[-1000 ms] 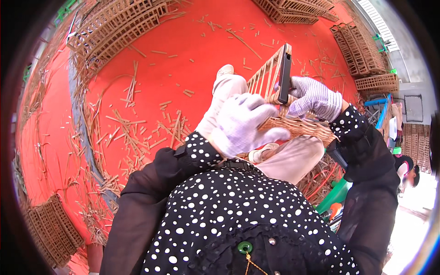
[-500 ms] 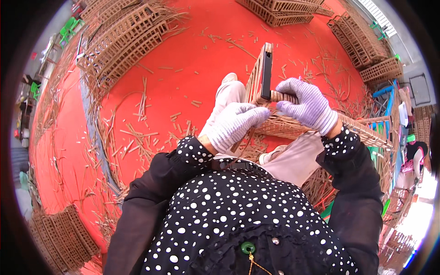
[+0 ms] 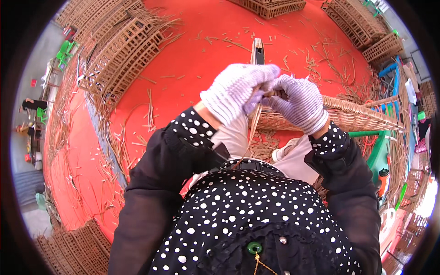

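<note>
Both of my hands wear white-and-purple striped knit gloves. They meet at the corner of a woven wicker panel (image 3: 362, 111) lying across my lap. My left hand (image 3: 238, 87) is closed with its back up, pinching a flat brown wicker strip (image 3: 253, 126) whose tail hangs toward my waist. Beyond it a dark, wood-edged bar (image 3: 258, 54) of the same piece sticks up, its lower part hidden behind that hand. My right hand (image 3: 298, 101) has its fingers curled round the wrapped rim at the corner; the exact grip point is partly covered.
Stacked brown slatted wicker crates (image 3: 123, 59) stand at the far left; others (image 3: 357, 25) stand far right. Loose strips and offcuts litter the red floor (image 3: 197, 59). A green stool (image 3: 378, 149) and an orange-handled tool (image 3: 383, 178) are at my right.
My left hand has risen and swung right over the corner, now covering much of the dark bar. My right hand stays at the rim, slightly lower. The view has shifted a little.
</note>
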`<state>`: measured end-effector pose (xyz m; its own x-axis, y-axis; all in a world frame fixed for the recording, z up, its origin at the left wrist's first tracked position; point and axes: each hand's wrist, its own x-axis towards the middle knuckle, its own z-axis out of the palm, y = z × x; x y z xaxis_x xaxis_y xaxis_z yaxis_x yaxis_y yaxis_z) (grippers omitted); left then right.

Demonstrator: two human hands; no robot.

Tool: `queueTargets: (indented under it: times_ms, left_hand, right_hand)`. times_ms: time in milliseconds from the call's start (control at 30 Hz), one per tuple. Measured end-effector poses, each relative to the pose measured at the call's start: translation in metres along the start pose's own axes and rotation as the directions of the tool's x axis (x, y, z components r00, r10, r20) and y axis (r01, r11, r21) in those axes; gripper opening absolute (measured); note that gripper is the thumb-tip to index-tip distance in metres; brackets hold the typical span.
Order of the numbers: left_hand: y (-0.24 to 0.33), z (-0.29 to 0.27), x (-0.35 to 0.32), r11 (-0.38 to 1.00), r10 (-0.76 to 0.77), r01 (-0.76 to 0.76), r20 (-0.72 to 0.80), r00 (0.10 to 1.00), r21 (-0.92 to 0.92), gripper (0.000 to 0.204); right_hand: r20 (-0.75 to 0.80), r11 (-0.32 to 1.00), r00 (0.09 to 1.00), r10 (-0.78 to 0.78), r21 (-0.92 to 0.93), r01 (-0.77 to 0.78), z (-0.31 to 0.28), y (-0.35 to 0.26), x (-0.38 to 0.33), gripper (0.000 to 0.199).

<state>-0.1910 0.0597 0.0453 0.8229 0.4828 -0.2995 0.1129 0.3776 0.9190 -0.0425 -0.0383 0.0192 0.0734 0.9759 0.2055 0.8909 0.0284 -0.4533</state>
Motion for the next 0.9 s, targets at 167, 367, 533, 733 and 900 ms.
queueTargets:
  times_ms: [167, 367, 533, 733, 900]
  left_hand:
    - [-0.037, -0.039, 0.01, 0.846, 0.494, -0.51, 0.127, 0.86, 0.157, 0.045]
    - [-0.032, -0.017, 0.012, 0.111, 0.733, -0.659, 0.386, 0.56, 0.744, 0.043]
    - [-0.034, -0.03, 0.039, 0.346, 0.735, -0.739, 0.323, 0.596, 0.578, 0.007]
    - [-0.022, -0.019, 0.048, 0.071, 0.666, -0.679, 0.472, 0.577, 0.73, 0.011]
    - [-0.033, -0.027, 0.07, -0.157, 0.831, -0.702, 0.477, 0.287, 0.695, 0.008]
  right_hand:
    - [-0.022, 1.0, 1.0, 0.02, 0.016, -0.02, -0.001, 0.001, 0.001, 0.029]
    - [-0.056, 0.999, 0.998, -0.003, -0.05, 0.001, 0.004, 0.004, -0.001, 0.034]
    - [-0.203, 0.991, 0.977, -0.071, -0.127, 0.046, 0.011, 0.01, -0.009, 0.041]
    - [-0.372, 0.958, 0.927, -0.047, -0.281, -0.065, 0.019, 0.007, -0.009, 0.046]
    - [-0.355, 0.967, 0.935, -0.017, -0.244, -0.075, 0.016, 0.007, -0.008, 0.045]
